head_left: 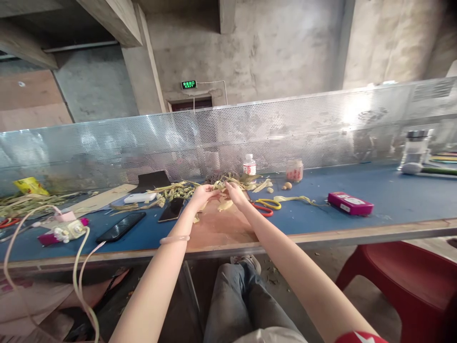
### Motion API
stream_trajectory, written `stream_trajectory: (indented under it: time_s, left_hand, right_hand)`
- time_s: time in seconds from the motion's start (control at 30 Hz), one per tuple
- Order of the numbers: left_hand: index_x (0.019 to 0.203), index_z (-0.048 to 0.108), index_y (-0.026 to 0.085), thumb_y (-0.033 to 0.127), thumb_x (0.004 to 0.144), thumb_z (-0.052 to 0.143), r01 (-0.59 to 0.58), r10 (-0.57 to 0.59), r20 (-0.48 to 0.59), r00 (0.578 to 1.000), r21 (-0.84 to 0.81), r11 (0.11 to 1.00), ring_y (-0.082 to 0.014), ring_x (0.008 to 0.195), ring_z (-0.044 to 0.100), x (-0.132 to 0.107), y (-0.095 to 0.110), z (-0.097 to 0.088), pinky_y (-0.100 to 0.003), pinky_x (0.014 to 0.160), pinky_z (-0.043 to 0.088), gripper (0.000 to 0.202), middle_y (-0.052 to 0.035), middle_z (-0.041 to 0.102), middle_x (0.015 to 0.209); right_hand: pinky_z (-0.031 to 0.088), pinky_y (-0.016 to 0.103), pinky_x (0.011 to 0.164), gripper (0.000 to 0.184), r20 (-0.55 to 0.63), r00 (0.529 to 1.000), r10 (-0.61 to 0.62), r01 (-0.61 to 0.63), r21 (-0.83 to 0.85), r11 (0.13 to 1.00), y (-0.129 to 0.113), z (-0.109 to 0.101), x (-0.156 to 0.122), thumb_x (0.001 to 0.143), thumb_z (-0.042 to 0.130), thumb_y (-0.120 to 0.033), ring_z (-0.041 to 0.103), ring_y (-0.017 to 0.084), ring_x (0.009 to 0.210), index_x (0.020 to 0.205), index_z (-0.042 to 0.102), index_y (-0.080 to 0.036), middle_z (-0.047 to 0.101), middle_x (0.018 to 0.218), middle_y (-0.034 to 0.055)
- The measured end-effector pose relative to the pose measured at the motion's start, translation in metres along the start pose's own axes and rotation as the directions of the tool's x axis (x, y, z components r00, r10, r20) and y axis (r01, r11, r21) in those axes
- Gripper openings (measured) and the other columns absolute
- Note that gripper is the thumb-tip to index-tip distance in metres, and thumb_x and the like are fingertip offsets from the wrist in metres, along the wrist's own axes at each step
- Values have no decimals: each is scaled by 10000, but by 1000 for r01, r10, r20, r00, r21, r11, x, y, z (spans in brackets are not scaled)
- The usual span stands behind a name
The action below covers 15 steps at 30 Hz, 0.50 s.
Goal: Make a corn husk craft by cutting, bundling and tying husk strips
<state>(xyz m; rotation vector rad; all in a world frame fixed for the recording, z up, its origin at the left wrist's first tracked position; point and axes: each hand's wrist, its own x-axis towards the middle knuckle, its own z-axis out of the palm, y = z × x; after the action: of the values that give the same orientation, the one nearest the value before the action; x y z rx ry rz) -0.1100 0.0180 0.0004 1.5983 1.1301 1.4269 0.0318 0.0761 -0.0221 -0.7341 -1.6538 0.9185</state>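
Note:
Over a brown board [221, 231] on the blue table, my left hand [204, 194] and my right hand [234, 192] come close together at a heap of pale, dried husk-like strips [224, 205]. The fingers of both hands are closed around dry plant pieces between them; the fine detail is too small to make out. Scissors with orange and yellow handles [273, 206] lie just right of my right hand. Left of my left hand is a pile of dried greenish plant pieces [178, 191], beside a small dark flat object [171, 210].
A black phone [121, 226] and a power strip with cables [67, 232] lie left. A white-capped bottle [249, 166], a jar [294, 170] and a magenta box [350, 203] stand right. Perforated metal panels [314, 128] line the back; a red stool [403, 281] is lower right.

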Motion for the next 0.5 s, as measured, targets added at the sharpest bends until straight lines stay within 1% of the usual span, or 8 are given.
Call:
stream_trajectory:
  time_s: [0.1,0.23,0.37,0.5]
  left_hand:
    - [830,642,99,351,569,809,-3,3,21,1000,-17,1000,-179,741,679,0,0,1,-359,825,527,400,-83,716,841]
    - [873,651,87,317,540,827,2,0,77,997,-26,1000,-202,807,681,-2,1,4,-383,864,513,441,-98,721,889]
    - [897,655,81,315,543,824,18,-16,113,993,-14,1000,-210,832,683,-4,4,5,-384,867,512,458,-115,719,929]
    - [885,658,82,312,579,807,47,-49,117,992,24,999,-202,781,693,-4,6,5,-351,788,544,411,-119,721,926]
  right_hand:
    - [526,304,670,272,47,998,46,-47,7,999,4,6,1,903,507,-354,608,129,767,1054,567,-136,616,958,43]
    - [520,365,771,293,-3,1000,24,-24,-22,999,8,7,2,897,519,-328,597,172,912,1135,543,-159,582,1109,71]
    - [508,387,804,296,-64,997,-37,31,-96,995,9,3,4,896,521,-326,589,183,948,1139,543,-160,574,1132,74]
    - [507,378,799,270,-97,992,-81,63,-174,983,9,1,2,900,514,-327,595,173,925,1105,560,-157,591,1095,68]
